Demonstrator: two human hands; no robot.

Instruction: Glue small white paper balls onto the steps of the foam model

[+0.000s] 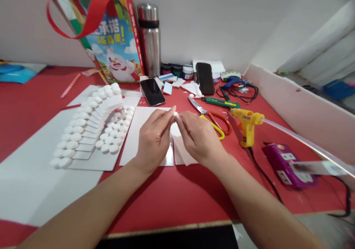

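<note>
A small white piece [175, 114] is pinched between the fingertips of both hands. My left hand [155, 140] and my right hand [200, 136] meet at it, fingers closed, above white sheets [133, 141] on the red table. To the left stands a curved stepped model [91, 130] of white card, edged with round white discs. More white discs [113, 134] sit in rows on its base, right of the steps. Scissors [213, 121] with red and yellow handles lie just beyond my right hand.
A yellow glue gun [246, 125] and a purple box [291, 165] are at the right. Behind lie two phones [153, 92], a green cutter [222, 102] and paint jars [177, 71]. A steel bottle [150, 41] and a colourful bag [111, 38] stand by the wall.
</note>
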